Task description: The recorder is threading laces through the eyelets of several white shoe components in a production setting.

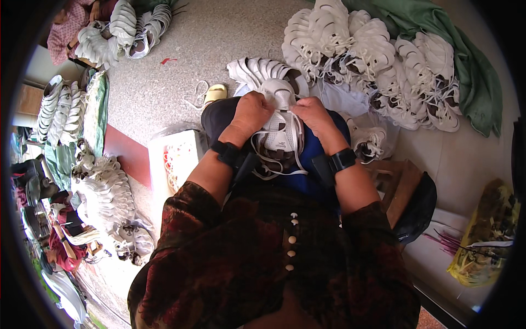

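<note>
A white shoe (pixel 279 138) rests on my lap, its toe pointing away from me and its opening toward me. A white shoelace (pixel 300 143) runs across its front, with long loops hanging down both sides. My left hand (pixel 253 112) is closed at the shoe's left edge near the toe, fingertips pinching the lace. Opposite it, my right hand (pixel 316 116) pinches the lace at the right edge. The fingertips of both hands are partly hidden against the shoe. Just beyond the toe lie more white shoes (pixel 257 71), stacked in a row.
Heaped white shoes (pixel 378 66) lie at the far right beside green cloth (pixel 482 93). A white box (pixel 155 164) holding orange-red strands stands left of my knees, near a yellow slipper (pixel 215 94). More shoes (pixel 104 192) line the left, where other people sit. At right are a wooden stool (pixel 402 178) and yellow bag (pixel 485 241).
</note>
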Available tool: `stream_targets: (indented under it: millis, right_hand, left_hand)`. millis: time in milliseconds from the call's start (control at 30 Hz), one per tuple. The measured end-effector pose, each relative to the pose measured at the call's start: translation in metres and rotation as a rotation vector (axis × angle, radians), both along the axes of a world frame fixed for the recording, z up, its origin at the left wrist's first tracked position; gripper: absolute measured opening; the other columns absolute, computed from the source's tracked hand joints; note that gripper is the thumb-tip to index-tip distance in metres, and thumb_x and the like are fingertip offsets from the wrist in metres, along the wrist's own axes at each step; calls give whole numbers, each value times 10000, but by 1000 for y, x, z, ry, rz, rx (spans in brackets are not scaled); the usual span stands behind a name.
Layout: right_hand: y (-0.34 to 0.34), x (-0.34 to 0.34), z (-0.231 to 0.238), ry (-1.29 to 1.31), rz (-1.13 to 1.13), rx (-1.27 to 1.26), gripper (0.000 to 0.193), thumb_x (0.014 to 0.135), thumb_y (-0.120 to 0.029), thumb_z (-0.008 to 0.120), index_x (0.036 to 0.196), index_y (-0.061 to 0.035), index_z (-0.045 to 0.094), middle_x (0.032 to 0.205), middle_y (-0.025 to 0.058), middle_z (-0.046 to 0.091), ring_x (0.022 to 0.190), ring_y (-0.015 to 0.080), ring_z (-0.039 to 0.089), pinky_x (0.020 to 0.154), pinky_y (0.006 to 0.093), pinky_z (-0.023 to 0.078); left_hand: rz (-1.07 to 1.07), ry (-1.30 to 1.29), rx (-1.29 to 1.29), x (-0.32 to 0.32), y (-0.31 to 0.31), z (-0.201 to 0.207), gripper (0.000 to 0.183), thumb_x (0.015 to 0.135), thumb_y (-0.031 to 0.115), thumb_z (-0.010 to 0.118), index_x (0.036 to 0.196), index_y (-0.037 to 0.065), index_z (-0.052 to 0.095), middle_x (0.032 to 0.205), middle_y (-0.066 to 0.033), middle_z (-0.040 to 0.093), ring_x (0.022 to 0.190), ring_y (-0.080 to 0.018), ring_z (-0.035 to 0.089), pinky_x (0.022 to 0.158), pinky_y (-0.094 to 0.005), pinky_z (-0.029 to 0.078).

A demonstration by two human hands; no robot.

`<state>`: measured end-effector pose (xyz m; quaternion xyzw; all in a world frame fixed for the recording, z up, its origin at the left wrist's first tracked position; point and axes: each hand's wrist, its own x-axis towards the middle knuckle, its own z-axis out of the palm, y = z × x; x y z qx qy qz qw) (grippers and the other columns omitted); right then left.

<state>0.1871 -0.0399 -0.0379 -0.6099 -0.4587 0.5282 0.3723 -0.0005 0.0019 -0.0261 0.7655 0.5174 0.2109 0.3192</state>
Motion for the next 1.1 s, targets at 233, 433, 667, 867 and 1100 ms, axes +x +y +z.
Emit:
stream_targets:
  millis: [233,433,667,867,1100]
  right_hand:
    - [-2,-2,3,-265,-54,49,192,747,-117,624,671,58,602,542,36,512,498,106,444,474,290,380]
    - [-2,7,-8,-79,-115,-14,240,780,-138,613,626,37,556,524,36,489,492,109,440,486,276,383]
    - [-21,10,14,22,-226,206,105,800,-59,577,727,9,542,625,12,516,542,82,448,501,244,379]
    - [-50,17,24,-125,-237,461,84,730,41,585,775,-13,540,631,7,510,584,62,457,525,222,385]
    - [-62,-2,39,-304,4,587,212,663,45,625,848,-21,544,824,70,560,627,168,518,539,263,420]
  left_hand:
    - [-20,4,2,-4,-3,5,221,701,196,592,691,-24,615,753,-229,610,743,-359,607,710,-398,490]
    - [-102,28,75,-5,-1,0,236,776,204,557,732,-23,604,792,-225,605,794,-371,588,749,-412,468]
    - [-29,-323,-26,-24,-4,-12,207,858,177,544,812,-24,543,674,-125,561,627,-172,569,576,-318,460]
    - [-144,-232,110,-39,-38,26,178,837,169,588,853,-7,567,737,-119,560,670,-219,559,633,-319,455]
    - [-235,-32,134,-37,-63,40,143,762,144,639,786,13,586,731,-135,592,694,-315,582,633,-356,462]
